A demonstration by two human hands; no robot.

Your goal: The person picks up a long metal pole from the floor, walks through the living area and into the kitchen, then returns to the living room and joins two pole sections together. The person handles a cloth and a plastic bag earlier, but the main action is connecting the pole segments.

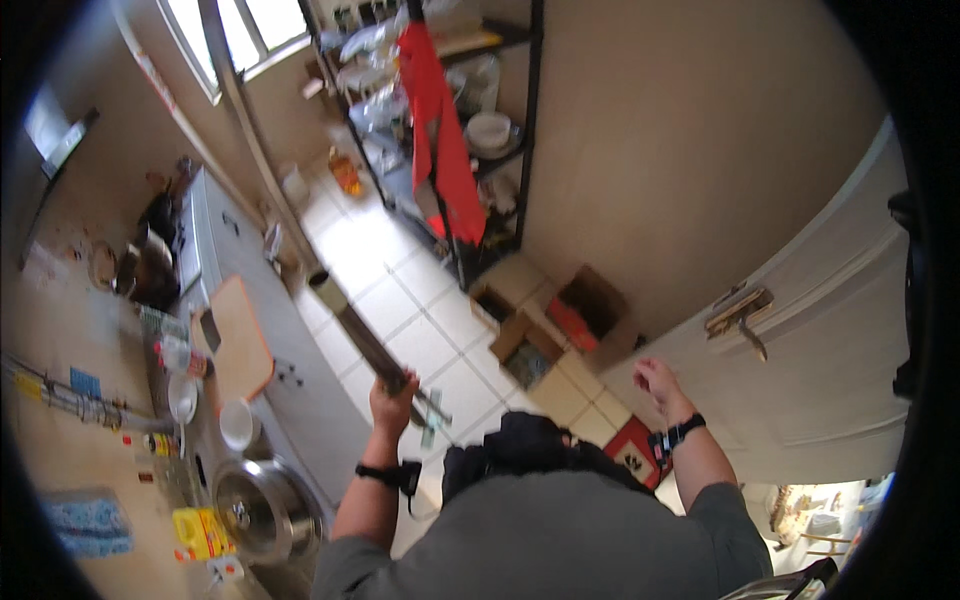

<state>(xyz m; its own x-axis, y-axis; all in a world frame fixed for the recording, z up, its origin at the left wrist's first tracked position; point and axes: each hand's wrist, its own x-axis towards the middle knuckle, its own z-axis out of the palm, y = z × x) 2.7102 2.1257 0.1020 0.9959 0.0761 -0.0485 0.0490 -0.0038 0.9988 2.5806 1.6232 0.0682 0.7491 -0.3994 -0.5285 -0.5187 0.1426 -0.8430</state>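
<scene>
My left hand (393, 398) is wrapped round a long, brownish-grey tube-like piece (362, 340). The piece slants away to the upper left, its far end round and dark inside. Below the grip a thinner part and a pale green strip (432, 418) show, but I cannot tell whether they belong to it. Further right, my right hand (655, 380) is raised with its fingers curled in, and I see nothing in them. It is nearest the white door (800, 370) with its worn metal handle (740, 320), apart from both. Each wrist wears a black band.
On the left runs a grey counter with a cutting board (245, 340), a white bowl (240, 425) and a lidded steel pot (265, 510). Cardboard boxes (525, 350) stand on the tiled floor by the wall. A black shelf rack (530, 130) carries a red cloth (435, 130).
</scene>
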